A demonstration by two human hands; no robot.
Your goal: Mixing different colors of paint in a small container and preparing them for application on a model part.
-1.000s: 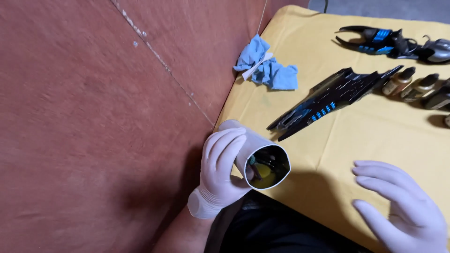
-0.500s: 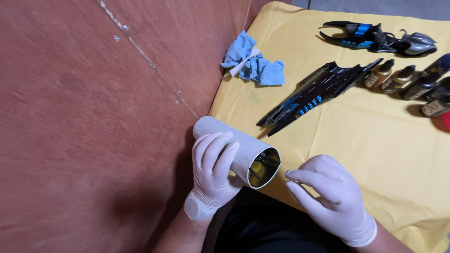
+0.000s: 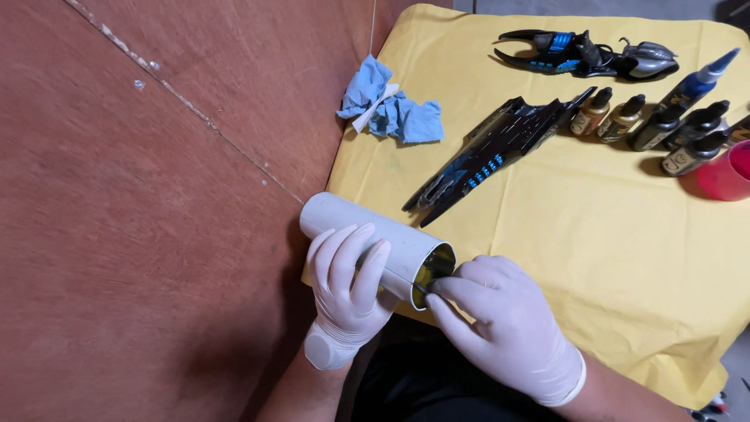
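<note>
My left hand (image 3: 348, 293), in a white glove, is wrapped around a white tube (image 3: 367, 234) lying on its side at the near edge of the yellow table cover (image 3: 594, 234). The tube's open end (image 3: 436, 270) faces right and shows a yellowish inside. My right hand (image 3: 500, 328), also gloved, is at that open end with its fingertips pinched at the rim; whether a small item sits between them I cannot tell. A long black model piece with blue markings (image 3: 492, 152) lies on the cover just beyond the tube.
A crumpled blue cloth (image 3: 391, 109) lies at the cover's left edge. A second black, blue and silver model part (image 3: 586, 55) rests at the back. Several small dropper bottles (image 3: 656, 125) and a red cup (image 3: 726, 176) stand at the right. Brown floor (image 3: 141, 219) lies left.
My right hand has come in from the lower right to the tube's open end and pinched at its rim. The tube stays held in my left hand.
</note>
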